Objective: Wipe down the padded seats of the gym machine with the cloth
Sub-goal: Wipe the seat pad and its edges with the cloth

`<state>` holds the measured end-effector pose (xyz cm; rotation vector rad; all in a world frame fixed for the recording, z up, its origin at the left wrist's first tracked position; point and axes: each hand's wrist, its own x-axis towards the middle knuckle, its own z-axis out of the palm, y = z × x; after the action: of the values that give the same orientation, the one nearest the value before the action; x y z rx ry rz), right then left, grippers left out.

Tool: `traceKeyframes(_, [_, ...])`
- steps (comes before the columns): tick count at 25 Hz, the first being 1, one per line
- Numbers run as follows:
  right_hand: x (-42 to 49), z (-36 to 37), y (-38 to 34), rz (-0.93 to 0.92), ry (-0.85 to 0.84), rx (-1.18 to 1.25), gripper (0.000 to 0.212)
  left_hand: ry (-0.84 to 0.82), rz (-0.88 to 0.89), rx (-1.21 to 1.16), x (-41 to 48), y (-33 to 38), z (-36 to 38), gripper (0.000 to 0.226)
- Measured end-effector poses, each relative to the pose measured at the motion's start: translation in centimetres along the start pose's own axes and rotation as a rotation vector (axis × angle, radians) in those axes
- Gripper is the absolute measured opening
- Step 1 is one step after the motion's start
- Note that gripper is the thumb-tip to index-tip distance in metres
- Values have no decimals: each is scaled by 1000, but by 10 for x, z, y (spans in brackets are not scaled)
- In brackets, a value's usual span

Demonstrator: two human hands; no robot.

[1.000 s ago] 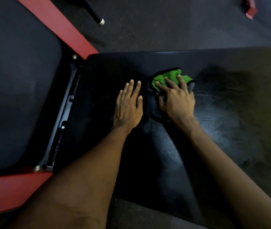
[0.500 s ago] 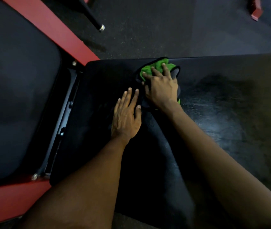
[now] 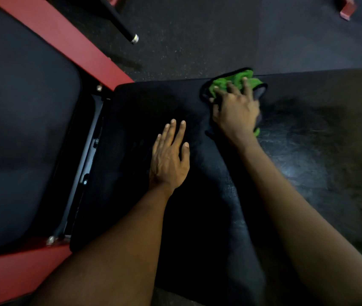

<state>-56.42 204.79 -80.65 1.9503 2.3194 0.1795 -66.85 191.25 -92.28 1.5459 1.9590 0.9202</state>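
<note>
Work is in progress on the larger seat pad (image 3: 308,177), and I judge it partly done. The right half of the pad shows a streaked sheen, which I read as moisture left by wiping. The strip toward its left edge is matte and shows no such marks, so I take it as outstanding. The second seat pad (image 3: 21,140) lies beyond the metal bracket (image 3: 87,155) and inside the red frame (image 3: 76,47). It shows no streaks, and whether it has been wiped cannot be determined from this view. It should be counted as remaining. The green cloth (image 3: 230,81) lies bunched at the far edge of the larger pad, about midway along that edge, and its far fold appears to reach just over the edge toward the floor (image 3: 197,29). A grey underside shows at its right side. The right hand (image 3: 235,111) is on top of the cloth, arm extended forward across the pad. Its fingers (image 3: 245,85) are spread and laid over the fabric, pressing it down onto the pad rather than closing round it. The thumb lies at the left side of the bundle. The left hand (image 3: 169,160) rests flat on the pad, nearer the person and to the left of the cloth, apart from it. Its fingers are straight, close together and hold nothing, and it appears to serve as a brace. A black bar with a metal tip (image 3: 131,36) stands on the floor beyond the frame, clear of the work.
</note>
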Motion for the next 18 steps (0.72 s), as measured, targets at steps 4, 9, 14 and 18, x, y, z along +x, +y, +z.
traceKeyframes(4, [12,15,-50,-228,-173,16,41,-7,-13,-29,1,-2,1,61])
traceKeyframes(9, [21,-11,16,-96,-155,-9,40,10,-2,-19,1,0,0,60])
traceKeyframes(14, [19,-29,81,37,3,29,41,1,-4,-9,1,-2,1,59])
traceKeyframes(18, [27,-8,29,-72,-14,-11,41,-13,-4,-17,1,-1,1,60])
